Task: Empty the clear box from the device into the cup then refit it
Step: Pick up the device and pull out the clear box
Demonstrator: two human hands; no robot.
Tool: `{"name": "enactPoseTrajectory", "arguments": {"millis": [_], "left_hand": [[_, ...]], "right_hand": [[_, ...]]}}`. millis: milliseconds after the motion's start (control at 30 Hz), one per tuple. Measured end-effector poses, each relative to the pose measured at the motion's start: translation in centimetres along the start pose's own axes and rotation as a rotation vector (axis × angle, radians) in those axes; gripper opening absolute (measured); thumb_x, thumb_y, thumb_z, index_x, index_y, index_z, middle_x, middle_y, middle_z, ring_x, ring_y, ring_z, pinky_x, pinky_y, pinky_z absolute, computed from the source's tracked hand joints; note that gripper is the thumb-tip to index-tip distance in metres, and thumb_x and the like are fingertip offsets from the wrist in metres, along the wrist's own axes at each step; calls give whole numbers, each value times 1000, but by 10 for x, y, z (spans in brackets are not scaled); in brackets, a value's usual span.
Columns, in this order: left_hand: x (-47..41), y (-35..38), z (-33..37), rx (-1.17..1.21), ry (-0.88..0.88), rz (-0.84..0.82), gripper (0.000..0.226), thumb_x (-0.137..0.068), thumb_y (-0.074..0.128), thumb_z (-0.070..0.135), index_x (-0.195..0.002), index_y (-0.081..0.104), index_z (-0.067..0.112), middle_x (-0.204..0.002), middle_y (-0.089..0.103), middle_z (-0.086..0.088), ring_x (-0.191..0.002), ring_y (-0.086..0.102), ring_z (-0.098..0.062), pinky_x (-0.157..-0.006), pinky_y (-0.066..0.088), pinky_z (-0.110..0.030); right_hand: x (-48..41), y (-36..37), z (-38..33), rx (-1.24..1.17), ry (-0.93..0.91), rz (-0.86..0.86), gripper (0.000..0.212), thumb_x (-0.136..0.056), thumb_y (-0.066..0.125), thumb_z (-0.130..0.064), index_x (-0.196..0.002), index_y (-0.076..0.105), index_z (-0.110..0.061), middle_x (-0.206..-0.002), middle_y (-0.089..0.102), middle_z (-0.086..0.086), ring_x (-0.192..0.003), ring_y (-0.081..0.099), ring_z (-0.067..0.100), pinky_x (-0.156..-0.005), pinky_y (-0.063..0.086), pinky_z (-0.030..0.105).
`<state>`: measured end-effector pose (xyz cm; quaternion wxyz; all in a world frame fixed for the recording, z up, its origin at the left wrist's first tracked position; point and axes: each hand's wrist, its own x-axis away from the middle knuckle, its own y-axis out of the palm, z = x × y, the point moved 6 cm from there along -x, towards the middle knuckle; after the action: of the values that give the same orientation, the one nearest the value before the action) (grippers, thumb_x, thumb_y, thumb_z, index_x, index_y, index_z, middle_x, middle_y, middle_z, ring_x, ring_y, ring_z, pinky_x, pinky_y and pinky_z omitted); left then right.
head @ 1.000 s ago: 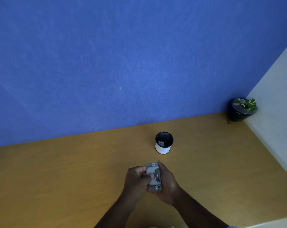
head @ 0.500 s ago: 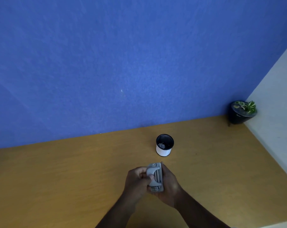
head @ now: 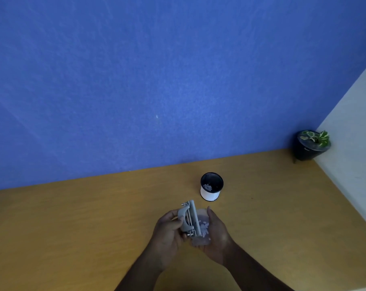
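Observation:
Above the wooden desk, my left hand (head: pixel 168 229) grips a small grey device (head: pixel 189 220) with metal pins, held on edge. Right beside it, my right hand (head: pixel 216 233) cups the clear box (head: pixel 203 227), which holds several small white bits. The box has come slightly apart from the device's right side. A cup (head: pixel 211 186), white outside and dark inside, stands upright on the desk just beyond my hands. A few white bits lie in its bottom.
The wooden desk (head: pixel 73 227) runs to a blue wall (head: pixel 156 80) at the back and a white wall at the right. A dark pot with a small plant (head: pixel 312 145) sits in the far right corner.
The two hands have drawn apart: the clear box has come off the device's right side into my right hand, and its white bits now show.

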<state>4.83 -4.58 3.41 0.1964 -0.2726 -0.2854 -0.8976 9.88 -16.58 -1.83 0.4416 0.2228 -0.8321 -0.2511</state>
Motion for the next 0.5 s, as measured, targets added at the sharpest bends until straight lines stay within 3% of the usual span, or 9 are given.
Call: {"name": "enactPoseTrajectory", "arguments": {"millis": [67,167,267,367,500], "left_hand": [[0,1,3,75,-3,-32,19,-106,59,11,-114,70,-2,-90,73,-19,-74,68,-29,-64,49,-38],[-2,-1,7,39,34,-64,28,-89,77,23,-105,69,2,-76,71,-10,-66,70,-24,-57,58,-36],[-8,-16,6,-47,29,35,48,-73,88,29,-109,68,5,-74,60,-5,-69,61,-23,-60,51,-36],[-18,-34,2,-144,4,146,43,-83,88,31,-113,66,10,-84,63,-8,-76,62,-26,-62,50,-36],[-35,-58,2,-383,10,313,32,-101,70,36,-120,58,14,-97,58,-11,-77,59,-28,-62,47,-40]], "right_hand": [[-1,0,0,-15,2,5,85,-108,29,-62,-114,74,10,-82,75,21,-53,68,25,-44,51,30],[-3,-6,-1,-1,-12,55,86,-106,33,-63,-128,68,12,-86,72,22,-59,66,30,-48,53,33],[-2,-10,-1,1,-13,67,86,-105,36,-65,-128,67,12,-81,68,18,-57,63,27,-49,53,32],[-1,-11,-1,-25,-9,41,82,-104,38,-65,-120,72,8,-80,68,17,-58,64,27,-50,54,32],[0,-12,-2,-41,-11,23,79,-104,40,-62,-114,73,8,-79,69,19,-57,67,27,-51,57,33]]}}
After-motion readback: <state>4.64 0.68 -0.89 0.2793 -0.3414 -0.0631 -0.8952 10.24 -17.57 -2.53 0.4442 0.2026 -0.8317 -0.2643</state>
